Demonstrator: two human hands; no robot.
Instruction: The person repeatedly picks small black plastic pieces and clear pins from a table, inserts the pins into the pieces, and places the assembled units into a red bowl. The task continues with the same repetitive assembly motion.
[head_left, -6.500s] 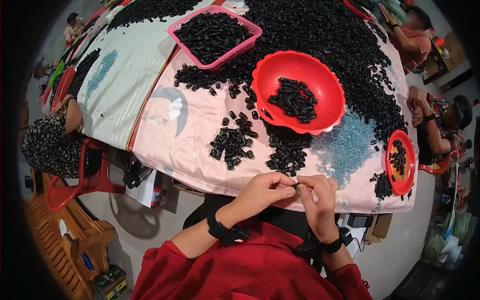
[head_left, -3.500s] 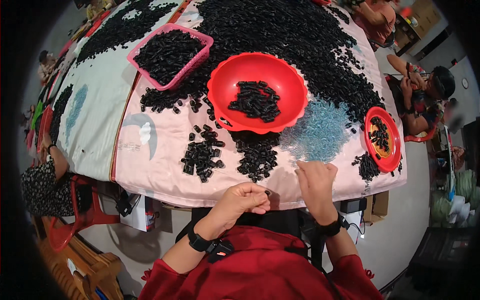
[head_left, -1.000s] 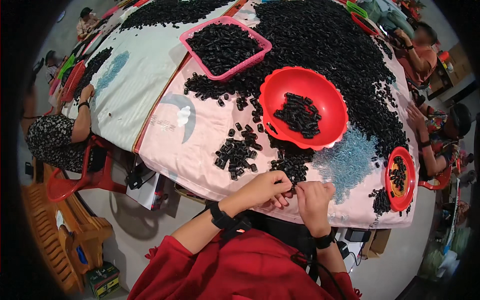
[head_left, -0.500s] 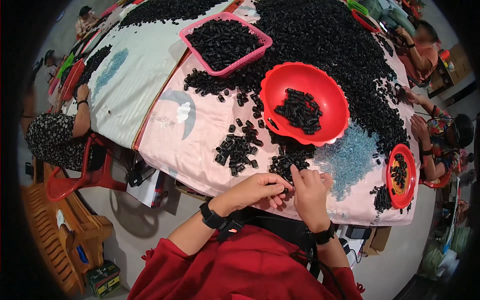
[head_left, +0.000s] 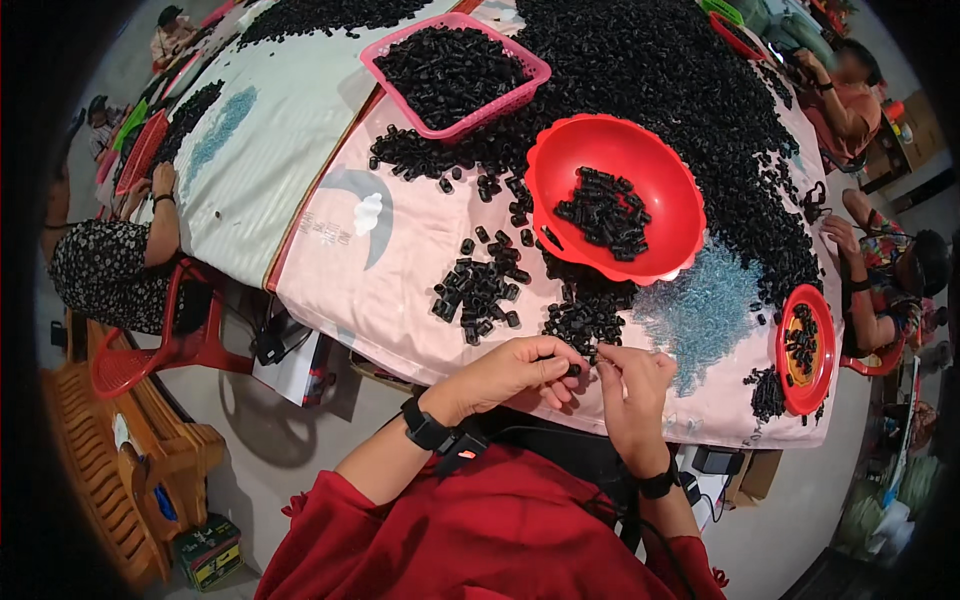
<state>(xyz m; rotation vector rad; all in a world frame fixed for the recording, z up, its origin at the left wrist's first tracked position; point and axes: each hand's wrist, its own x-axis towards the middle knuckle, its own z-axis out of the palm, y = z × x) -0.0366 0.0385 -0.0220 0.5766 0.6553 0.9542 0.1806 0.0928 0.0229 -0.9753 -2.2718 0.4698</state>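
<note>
Near the table's front edge, my left hand (head_left: 515, 372) is closed on a small black cylindrical plastic part (head_left: 573, 370), pinched between thumb and fingers. Just right of it, my right hand (head_left: 636, 395) pinches thumb and forefinger together; whatever lies between the tips is too small to make out. Beyond the hands is a small heap of black parts (head_left: 584, 322), with another loose group (head_left: 478, 290) to its left. A red scalloped bowl (head_left: 660, 195) holds more black parts (head_left: 605, 212). Beside it lies a spread of tiny clear bluish pieces (head_left: 700, 315).
A pink basket (head_left: 455, 130) full of black parts stands farther back, beside a huge black pile (head_left: 640, 70). At the right edge sits a red oval tray (head_left: 822, 365). Co-workers sit on both sides, one on a red chair (head_left: 190, 330). A wooden bench (head_left: 100, 440) stands lower left.
My right hand has drawn slightly back from the small heap toward my left hand, its fingertips now pinched. My left hand keeps its black part. A co-worker's hand at right has shifted.
</note>
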